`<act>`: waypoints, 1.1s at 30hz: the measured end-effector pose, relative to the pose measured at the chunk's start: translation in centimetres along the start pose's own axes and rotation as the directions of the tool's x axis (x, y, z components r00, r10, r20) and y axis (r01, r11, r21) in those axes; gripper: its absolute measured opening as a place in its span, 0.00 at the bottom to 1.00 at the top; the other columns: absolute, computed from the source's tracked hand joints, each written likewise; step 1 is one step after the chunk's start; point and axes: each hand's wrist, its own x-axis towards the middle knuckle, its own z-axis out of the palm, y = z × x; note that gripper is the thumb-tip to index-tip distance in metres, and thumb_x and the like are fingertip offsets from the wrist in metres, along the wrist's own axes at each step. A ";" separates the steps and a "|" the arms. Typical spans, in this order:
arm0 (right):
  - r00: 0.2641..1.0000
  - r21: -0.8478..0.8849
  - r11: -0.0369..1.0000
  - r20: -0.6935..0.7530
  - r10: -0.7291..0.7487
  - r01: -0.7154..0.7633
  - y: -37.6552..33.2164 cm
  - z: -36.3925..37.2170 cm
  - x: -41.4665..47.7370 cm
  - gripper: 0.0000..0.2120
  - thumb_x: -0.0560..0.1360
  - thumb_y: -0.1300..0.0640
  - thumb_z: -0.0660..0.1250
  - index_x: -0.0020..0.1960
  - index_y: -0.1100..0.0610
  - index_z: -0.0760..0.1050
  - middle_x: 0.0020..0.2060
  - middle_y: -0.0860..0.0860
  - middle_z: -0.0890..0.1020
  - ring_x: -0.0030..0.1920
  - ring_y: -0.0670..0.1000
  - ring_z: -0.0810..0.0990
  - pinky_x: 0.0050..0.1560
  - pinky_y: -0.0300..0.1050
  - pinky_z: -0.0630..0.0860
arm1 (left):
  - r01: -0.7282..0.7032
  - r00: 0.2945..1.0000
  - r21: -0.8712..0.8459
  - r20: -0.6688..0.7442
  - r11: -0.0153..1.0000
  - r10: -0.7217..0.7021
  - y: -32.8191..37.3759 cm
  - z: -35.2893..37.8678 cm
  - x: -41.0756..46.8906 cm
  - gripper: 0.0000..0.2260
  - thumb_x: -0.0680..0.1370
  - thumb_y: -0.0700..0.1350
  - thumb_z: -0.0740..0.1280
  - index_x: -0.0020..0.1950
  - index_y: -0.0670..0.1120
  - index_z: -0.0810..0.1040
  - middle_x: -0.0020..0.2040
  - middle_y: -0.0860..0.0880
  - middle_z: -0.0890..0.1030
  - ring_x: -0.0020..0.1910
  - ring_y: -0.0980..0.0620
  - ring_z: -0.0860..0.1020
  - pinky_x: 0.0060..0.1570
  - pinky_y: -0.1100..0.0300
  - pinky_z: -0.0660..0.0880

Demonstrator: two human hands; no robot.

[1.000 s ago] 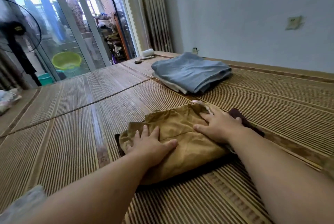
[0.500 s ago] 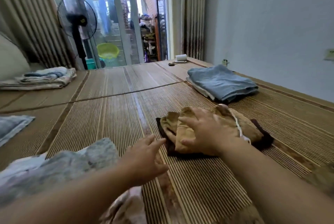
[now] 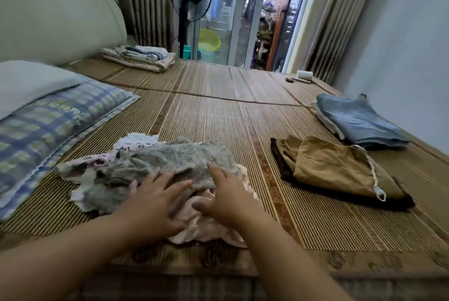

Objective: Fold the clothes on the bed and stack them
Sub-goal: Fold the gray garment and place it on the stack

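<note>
Along the left edge of the bed [image 3: 218, 111], a blue-and-yellow checked pillow [image 3: 48, 118]; toward the far left corner, a folded stack of striped bedding [image 3: 138, 57]. Near the front edge, left of centre, a crumpled heap of unfolded clothes [image 3: 145, 171]: a grey-green speckled knit garment [image 3: 189, 157] on top, a white printed piece [image 3: 136, 142] poking out behind, a pale pink one [image 3: 209, 227] underneath at the near side. Left hand [image 3: 155, 203] laid flat on the grey-green knit, grip released, fingers spread; right hand [image 3: 228, 201] just beside it, likewise released, fingers straight on the knit, thumb over the pink cloth. Probably light, limp and floppy, nothing stiff or fragile; likely best pinched at a hem or shoulder seam and lifted clear of the tangle before spreading. Further right, folded mustard-brown drawstring shorts [image 3: 340, 167] stacked on a dark brown garment [image 3: 283, 167]; toward the right edge, a folded blue-grey stack [image 3: 357, 120]. Beyond the far edge, past the glass door, a yellow plastic basin [image 3: 209, 39], contents not visible
</note>
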 end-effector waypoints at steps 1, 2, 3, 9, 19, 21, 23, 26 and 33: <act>1.000 -0.003 1.000 0.002 0.031 -0.031 0.0 0.8 0.4 0.48 0.66 0.35 0.68 0.75 0.36 0.42 0.76 0.50 0.53 0.75 0.57 0.52 0.70 0.67 0.57 | 0.023 1.000 -0.025 0.015 0.999 -0.023 -0.5 0.4 0.1 0.41 0.64 0.76 0.59 0.70 0.74 0.39 0.78 0.55 0.40 0.77 0.45 0.39 0.70 0.35 0.45; 0.997 -0.018 0.997 0.015 0.072 -0.072 0.4 1.3 0.8 0.49 0.65 0.35 0.69 0.74 0.35 0.40 0.77 0.51 0.51 0.75 0.58 0.51 0.71 0.67 0.56 | 0.044 0.998 -0.046 0.038 0.998 -0.043 -0.9 0.7 0.2 0.42 0.62 0.76 0.59 0.68 0.76 0.36 0.78 0.54 0.37 0.76 0.44 0.37 0.70 0.34 0.44; 0.993 -0.038 0.993 0.042 0.112 -0.111 0.9 1.7 1.5 0.50 0.65 0.35 0.70 0.74 0.35 0.39 0.77 0.52 0.49 0.76 0.59 0.49 0.72 0.65 0.56 | 0.071 0.996 -0.062 0.067 0.996 -0.066 -1.5 1.2 0.5 0.44 0.60 0.76 0.61 0.67 0.76 0.35 0.77 0.53 0.35 0.76 0.42 0.35 0.69 0.33 0.45; 0.986 -0.084 0.988 0.097 0.135 -0.127 2.6 3.6 5.8 0.54 0.64 0.37 0.73 0.76 0.38 0.40 0.76 0.52 0.53 0.73 0.60 0.61 0.70 0.56 0.65 | 0.119 0.992 -0.015 0.052 0.993 -0.118 -2.4 4.9 2.6 0.45 0.59 0.77 0.53 0.72 0.69 0.38 0.76 0.51 0.31 0.72 0.41 0.29 0.67 0.30 0.40; 0.975 0.330 0.928 0.078 -0.209 0.173 -2.7 6.9 9.6 0.42 0.71 0.40 0.70 0.77 0.44 0.52 0.74 0.41 0.62 0.72 0.39 0.59 0.71 0.36 0.58 | 0.322 0.904 -0.557 -0.059 0.765 -0.423 -8.8 -0.7 8.3 0.36 0.59 0.56 0.61 0.68 0.53 0.70 0.70 0.46 0.70 0.69 0.45 0.67 0.68 0.47 0.65; 0.937 0.460 0.860 0.143 -0.319 0.222 -4.8 7.7 9.7 0.32 0.74 0.48 0.69 0.74 0.38 0.59 0.68 0.34 0.67 0.69 0.33 0.64 0.68 0.30 0.60 | 0.328 0.876 -0.631 -0.076 0.703 -0.477 -10.2 -1.3 8.2 0.36 0.59 0.56 0.61 0.68 0.52 0.70 0.68 0.45 0.71 0.67 0.45 0.68 0.67 0.49 0.67; 0.893 0.547 0.807 0.217 -0.395 0.224 -6.6 8.1 9.6 0.24 0.74 0.55 0.67 0.66 0.35 0.70 0.60 0.30 0.75 0.62 0.30 0.70 0.63 0.28 0.65 | 0.377 0.881 -0.564 -0.027 0.735 -0.472 -11.2 -1.4 7.7 0.36 0.61 0.59 0.63 0.70 0.58 0.65 0.75 0.45 0.61 0.72 0.45 0.61 0.68 0.45 0.64; 0.921 0.423 0.845 0.056 -0.386 0.329 -7.6 8.3 9.8 0.23 0.71 0.56 0.66 0.62 0.35 0.69 0.54 0.32 0.78 0.55 0.35 0.76 0.57 0.33 0.73 | 0.378 0.914 -0.377 0.006 0.846 -0.405 -12.5 -0.8 6.9 0.36 0.67 0.63 0.68 0.72 0.67 0.57 0.79 0.48 0.46 0.76 0.43 0.52 0.71 0.43 0.60; 0.999 -0.006 1.000 0.028 0.022 -0.022 -3.2 7.9 11.1 0.24 0.73 0.44 0.69 0.68 0.42 0.71 0.64 0.45 0.68 0.62 0.46 0.70 0.62 0.42 0.69 | 0.317 0.922 -0.339 -0.111 0.886 -0.372 -13.7 -0.2 5.6 0.32 0.72 0.46 0.70 0.73 0.63 0.62 0.75 0.47 0.62 0.69 0.43 0.66 0.66 0.53 0.67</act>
